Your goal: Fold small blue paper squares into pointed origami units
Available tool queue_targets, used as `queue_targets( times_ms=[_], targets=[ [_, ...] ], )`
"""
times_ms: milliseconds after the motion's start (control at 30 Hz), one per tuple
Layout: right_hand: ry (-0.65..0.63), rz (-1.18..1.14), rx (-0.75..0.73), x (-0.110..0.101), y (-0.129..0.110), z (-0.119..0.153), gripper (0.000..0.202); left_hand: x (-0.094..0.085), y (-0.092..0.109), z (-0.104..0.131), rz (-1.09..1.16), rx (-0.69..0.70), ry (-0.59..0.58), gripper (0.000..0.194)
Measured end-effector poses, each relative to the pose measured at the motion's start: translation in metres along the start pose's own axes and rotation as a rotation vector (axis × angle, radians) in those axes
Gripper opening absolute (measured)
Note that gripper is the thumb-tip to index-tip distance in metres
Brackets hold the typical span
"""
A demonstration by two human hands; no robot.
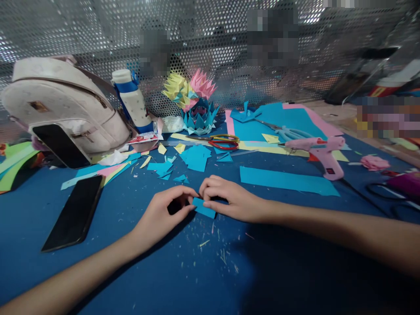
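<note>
A small blue paper piece (204,208) lies between my two hands over the blue table (157,271). My left hand (170,205) pinches its left end between thumb and fingers. My right hand (229,199) has its thumb and curled fingers on the upper right part of the same piece. Beyond the hands are a stack of blue paper pieces (196,157) and smaller blue scraps (160,168). A long blue paper strip (285,180) lies behind my right hand.
Two phones (74,214), a pale backpack (65,105) and a bottle (133,100) stand or lie left. Folded paper flowers (198,116), red-handled scissors (225,142) and blue-handled scissors (292,132) are behind. A pink glue gun (323,155) is right; small shreds lie in front.
</note>
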State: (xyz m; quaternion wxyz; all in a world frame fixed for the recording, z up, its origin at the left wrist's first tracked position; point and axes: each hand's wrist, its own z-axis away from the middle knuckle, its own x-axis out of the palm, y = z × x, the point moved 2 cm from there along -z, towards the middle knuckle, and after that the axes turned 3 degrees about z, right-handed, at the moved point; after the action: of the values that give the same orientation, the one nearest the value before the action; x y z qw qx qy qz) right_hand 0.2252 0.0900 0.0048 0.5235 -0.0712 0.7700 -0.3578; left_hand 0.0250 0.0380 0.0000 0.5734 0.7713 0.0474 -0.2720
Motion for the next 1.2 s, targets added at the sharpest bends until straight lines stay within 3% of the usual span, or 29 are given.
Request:
queue_targets(
  times_ms=[133, 267, 367, 667, 867, 1033, 1200],
  targets=[
    [-0.016, 0.091, -0.023, 0.001, -0.002, 0.001, 0.017, -0.003, 0.002, 0.004, -0.117, 0.088, -0.04, 0.018],
    [-0.026, 0.172, -0.058, 0.003, -0.002, 0.002, 0.02, 0.0, 0.007, 0.008, -0.409, 0.314, -0.083, 0.019],
    [-0.029, 0.183, -0.079, 0.003, -0.001, 0.002, 0.021, 0.003, 0.009, 0.01, -0.555, 0.409, -0.083, 0.019],
    [-0.008, 0.121, -0.063, 0.002, -0.001, 0.003, 0.016, 0.003, 0.01, 0.01, -0.572, 0.418, -0.045, 0.02],
    [0.019, 0.146, -0.076, 0.001, -0.003, 0.005, 0.036, 0.0, 0.007, 0.011, -0.621, 0.373, -0.036, 0.016],
    [0.038, 0.312, -0.19, 0.001, -0.005, 0.007, 0.016, -0.001, 0.006, 0.011, -0.635, 0.372, -0.036, 0.015],
    [0.029, 0.433, -0.291, -0.001, -0.005, 0.009, 0.02, -0.001, 0.005, 0.011, -0.614, 0.378, -0.031, 0.013]
  ],
)
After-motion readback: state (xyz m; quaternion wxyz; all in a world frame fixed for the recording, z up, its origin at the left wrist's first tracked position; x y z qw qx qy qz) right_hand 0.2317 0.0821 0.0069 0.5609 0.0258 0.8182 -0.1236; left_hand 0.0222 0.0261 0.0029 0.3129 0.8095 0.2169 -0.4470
